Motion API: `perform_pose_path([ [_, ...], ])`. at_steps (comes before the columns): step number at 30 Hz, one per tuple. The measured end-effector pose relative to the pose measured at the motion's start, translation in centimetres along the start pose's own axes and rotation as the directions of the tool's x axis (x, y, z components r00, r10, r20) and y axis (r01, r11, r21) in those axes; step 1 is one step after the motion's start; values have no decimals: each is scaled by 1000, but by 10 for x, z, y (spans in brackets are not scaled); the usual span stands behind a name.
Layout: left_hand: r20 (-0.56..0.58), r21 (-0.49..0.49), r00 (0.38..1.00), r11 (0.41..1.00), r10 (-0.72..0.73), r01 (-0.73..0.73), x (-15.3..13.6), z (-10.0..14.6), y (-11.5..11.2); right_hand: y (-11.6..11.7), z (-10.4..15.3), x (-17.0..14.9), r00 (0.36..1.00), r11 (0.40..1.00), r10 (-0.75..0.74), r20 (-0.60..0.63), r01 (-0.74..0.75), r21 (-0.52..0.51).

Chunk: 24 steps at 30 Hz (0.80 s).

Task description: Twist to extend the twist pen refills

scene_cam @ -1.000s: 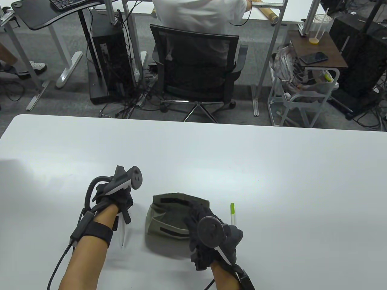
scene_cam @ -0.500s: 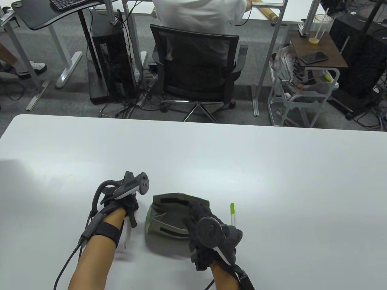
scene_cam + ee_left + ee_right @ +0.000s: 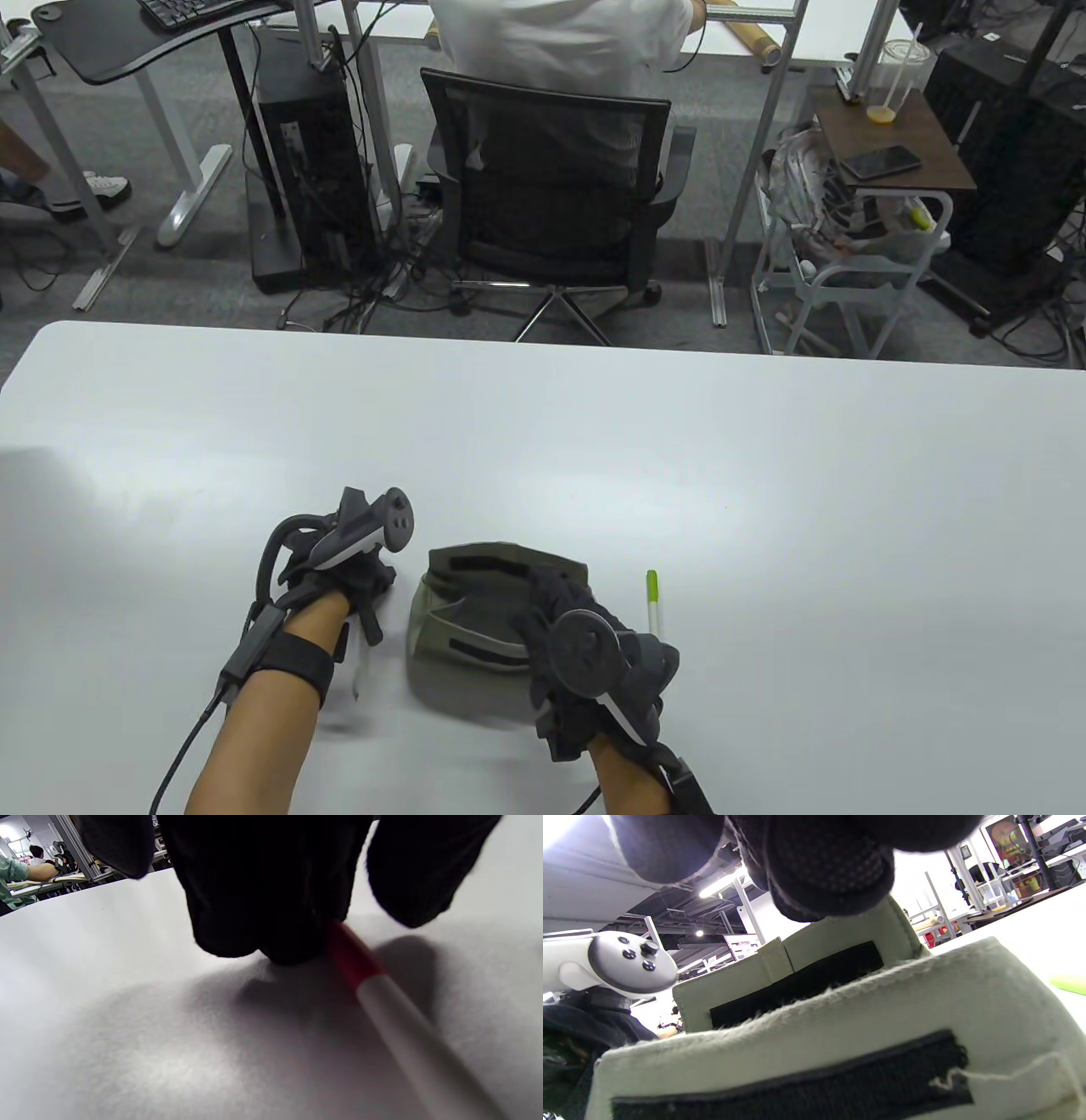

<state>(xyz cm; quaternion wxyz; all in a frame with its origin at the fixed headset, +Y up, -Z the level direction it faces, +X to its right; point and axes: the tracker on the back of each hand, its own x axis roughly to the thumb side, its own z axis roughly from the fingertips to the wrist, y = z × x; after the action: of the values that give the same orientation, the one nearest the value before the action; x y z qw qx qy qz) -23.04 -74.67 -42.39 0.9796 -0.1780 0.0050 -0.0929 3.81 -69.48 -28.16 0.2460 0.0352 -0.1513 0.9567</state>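
- The left hand (image 3: 339, 577) is sitting low and left of centre in the table view, fingers closed round a red pen (image 3: 382, 1001).
- In the left wrist view the pen's red end is tucking under the gloved fingers (image 3: 263, 899) at top centre, and its white barrel is running out toward the lower right corner, lying close over the table (image 3: 106, 1005).
- In the table view the same barrel is showing faintly below the hand, pointing toward the bottom edge.
- The right hand (image 3: 594, 645) is resting at bottom centre, its fingers (image 3: 831, 870) reaching over the rim of the pouch (image 3: 462, 628); whether they are gripping the fabric, I cannot tell.
- The pouch is lying open between the two hands, black strips showing inside.
- A green pen (image 3: 652, 598) is lying on the table just right of the right hand, apart from the pouch, untouched.
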Motion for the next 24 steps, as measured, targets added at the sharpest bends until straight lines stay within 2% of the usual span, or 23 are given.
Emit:
perform_pose_path([
  [3, 30, 81, 998, 995, 59, -61, -3, 12, 17, 0, 0, 0, 1000, 1000, 8, -2, -8, 2],
  [5, 86, 173, 989, 976, 118, -131, -6, 24, 33, 0, 0, 1, 1000, 1000, 15, 1, -15, 1],
  [7, 161, 279, 970, 934, 185, -224, -7, 38, 48, -1, -1, 1, 1000, 1000, 20, 1, -20, -10],
  [8, 241, 312, 947, 907, 212, -282, -6, 46, 54, -3, -2, 2, 1000, 1000, 18, 0, -18, -19],
  [9, 319, 312, 918, 889, 234, -335, -4, 53, 59, -6, -3, 2, 1000, 999, 15, -3, -15, -33],
  [11, 371, 310, 891, 870, 260, -383, 1, 61, 62, -10, -4, 3, 1000, 999, 5, -6, -5, -50],
  [13, 398, 294, 884, 879, 245, -376, 10, 65, 62, -16, -7, 6, 1000, 997, -4, -10, 4, -72],
  [16, 337, 237, 934, 949, 120, -207, 27, 61, 56, -22, -12, 14, 1000, 996, 8, 7, -7, -84],
  [18, 300, 238, 952, 963, 54, -129, 34, 57, 52, -24, -16, 19, 999, 997, 33, 20, -31, -77],
  [21, 287, 242, 957, 963, 49, -122, 42, 50, 44, -21, -27, 28, 995, 995, 95, 23, -95, 1],
  [24, 294, 254, 954, 958, 53, -131, 46, 46, 39, -6, -42, 38, 975, 966, 218, 54, -223, 132],
])
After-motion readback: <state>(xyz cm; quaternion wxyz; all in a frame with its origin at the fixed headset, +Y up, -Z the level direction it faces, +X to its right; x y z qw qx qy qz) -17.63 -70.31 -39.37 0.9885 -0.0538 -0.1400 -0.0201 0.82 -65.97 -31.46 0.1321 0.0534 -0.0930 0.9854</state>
